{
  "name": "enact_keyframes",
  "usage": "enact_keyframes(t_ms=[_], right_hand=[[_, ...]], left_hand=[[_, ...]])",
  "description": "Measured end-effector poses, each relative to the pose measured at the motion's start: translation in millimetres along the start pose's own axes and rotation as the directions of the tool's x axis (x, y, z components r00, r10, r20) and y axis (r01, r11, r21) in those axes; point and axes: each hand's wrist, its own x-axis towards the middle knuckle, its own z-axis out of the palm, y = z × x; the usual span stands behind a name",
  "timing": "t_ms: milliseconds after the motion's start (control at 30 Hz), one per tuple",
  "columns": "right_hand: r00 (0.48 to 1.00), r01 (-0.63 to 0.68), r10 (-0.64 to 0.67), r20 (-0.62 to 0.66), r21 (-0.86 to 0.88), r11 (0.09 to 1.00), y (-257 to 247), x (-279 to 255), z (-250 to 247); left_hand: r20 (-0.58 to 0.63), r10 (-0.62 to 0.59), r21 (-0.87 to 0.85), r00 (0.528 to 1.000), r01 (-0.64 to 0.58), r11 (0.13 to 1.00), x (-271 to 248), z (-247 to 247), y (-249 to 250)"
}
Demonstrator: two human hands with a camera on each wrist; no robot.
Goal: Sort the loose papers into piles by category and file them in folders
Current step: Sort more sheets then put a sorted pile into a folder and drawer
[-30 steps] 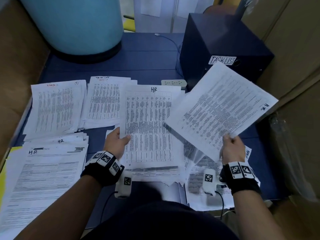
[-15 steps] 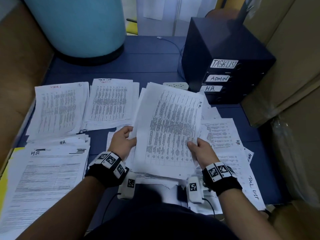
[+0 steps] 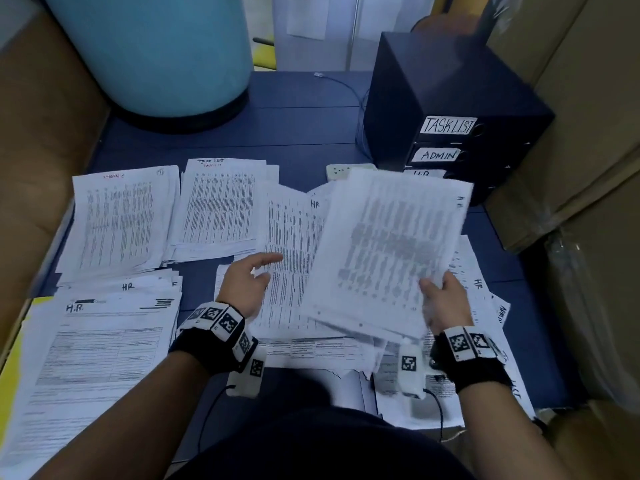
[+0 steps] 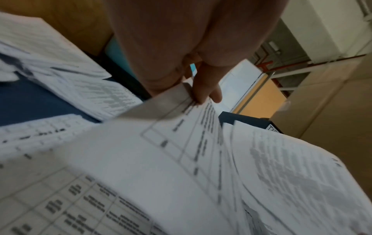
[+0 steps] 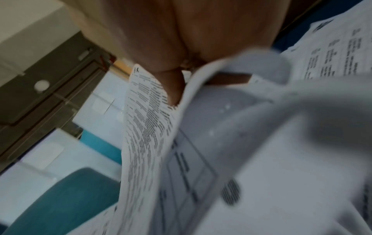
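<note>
My right hand (image 3: pixel 433 289) pinches the lower right corner of a printed sheet (image 3: pixel 388 251) marked HR and holds it tilted above the middle heap; the right wrist view shows the same sheet (image 5: pixel 149 127) curling under my thumb. My left hand (image 3: pixel 266 268) lies with straight fingers (image 4: pixel 205 90) on the left edge of another HR sheet (image 3: pixel 294 251). On the blue table lie an ADMIN pile (image 3: pixel 117 223), a TASK LIST pile (image 3: pixel 218 206) and an H.R. pile (image 3: pixel 86 341). The black file box (image 3: pixel 433 81) has slots labelled TASKLIST (image 3: pixel 450 126) and ADMIN (image 3: pixel 438 154); the held sheet half hides its lowest label.
A big light-blue drum (image 3: pixel 156 46) stands at the back left. Cardboard walls (image 3: pixel 571 133) close in both sides. A white power strip (image 3: pixel 346 169) lies by the file box. More loose sheets (image 3: pixel 485 306) spread under my right wrist.
My right hand swung the held sheet in from the right over the middle heap, then drew it back a little to the right. My left hand's fingers uncurled from the HR sheet's edge.
</note>
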Motion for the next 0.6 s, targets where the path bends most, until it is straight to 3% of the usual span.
enact_keyframes(t_ms=[133, 200, 333, 500, 600], right_hand=[[0.986, 0.034, -0.018, -0.163, 0.100, 0.994, 2, 8, -31], [0.987, 0.054, -0.032, -0.156, 0.143, 0.988, 3, 7, -38], [0.999, 0.037, -0.033, -0.028, 0.165, 0.986, 0, -2, -26], [0.981, -0.051, 0.006, 0.195, 0.226, 0.973, -6, -21, 26], [0.974, -0.060, 0.000, 0.225, 0.257, 0.965, -3, -28, 48]], left_hand=[[-0.016, -0.003, 0.027, 1.000, 0.003, 1.000, 2, -9, -1], [-0.021, -0.021, 0.040, 1.000, 0.021, 0.999, 2, -11, -3], [-0.026, -0.057, -0.026, 0.998, 0.056, 0.998, 0, -7, -4], [-0.005, -0.043, -0.190, 0.999, 0.041, 0.981, -7, 6, 16], [0.010, -0.106, -0.191, 0.994, 0.106, 0.976, -7, 7, 18]])
